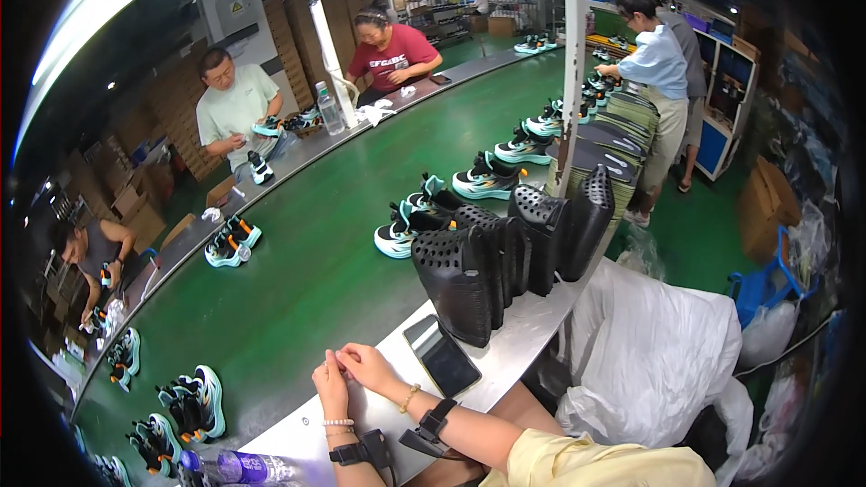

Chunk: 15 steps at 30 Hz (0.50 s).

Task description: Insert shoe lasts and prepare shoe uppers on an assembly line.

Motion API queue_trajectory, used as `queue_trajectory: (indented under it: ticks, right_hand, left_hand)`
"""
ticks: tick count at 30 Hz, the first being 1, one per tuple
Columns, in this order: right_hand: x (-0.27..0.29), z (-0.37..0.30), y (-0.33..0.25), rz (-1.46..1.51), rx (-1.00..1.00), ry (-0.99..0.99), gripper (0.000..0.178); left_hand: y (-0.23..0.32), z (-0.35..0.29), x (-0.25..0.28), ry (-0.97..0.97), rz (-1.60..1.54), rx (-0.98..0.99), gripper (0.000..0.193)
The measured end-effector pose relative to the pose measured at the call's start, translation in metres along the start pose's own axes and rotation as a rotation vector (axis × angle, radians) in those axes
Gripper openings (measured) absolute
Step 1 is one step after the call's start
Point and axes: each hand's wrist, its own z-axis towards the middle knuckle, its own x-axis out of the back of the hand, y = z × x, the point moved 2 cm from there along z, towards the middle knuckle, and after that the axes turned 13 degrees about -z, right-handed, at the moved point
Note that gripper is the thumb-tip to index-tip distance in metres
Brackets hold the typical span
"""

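Note:
My left hand (pixel 331 381) and my right hand (pixel 367 367) meet over the near edge of the green belt (pixel 316 307). Their fingers are curled and pressed together at the tips, and nothing shows between them. Bracelets and black straps circle both wrists. Just right of my right hand, a dark-screened phone (pixel 442 356) lies on the white ledge (pixel 397 347). Beyond it stands a row of black perforated shoe-shaped forms (pixel 456 284). A black and mint sneaker (pixel 397 234) sits on the belt behind them, with more sneakers trailing away to the far right.
Pairs of sneakers (pixel 194 401) stand on the belt at lower left, near a purple-labelled bottle (pixel 239 467). A white post (pixel 570 72) rises beside the forms. White plastic sheeting (pixel 640 352) hangs at right. Several people work around the belt, one in a red shirt (pixel 392 54).

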Motion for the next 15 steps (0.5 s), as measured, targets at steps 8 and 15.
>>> queue_trajectory:
  ticks: [8,15]
  right_hand:
    - [-0.0020,-0.0013,-0.0045,-0.084,0.026,0.038,0.025]
    - [0.0005,0.0001,0.0013,-0.146,-0.016,0.061,0.030]
  left_hand:
    - [-0.0024,0.0014,0.0008,0.006,0.030,-0.031,0.047]
    - [-0.0007,0.0015,-0.0022,0.001,0.063,-0.016,0.041]
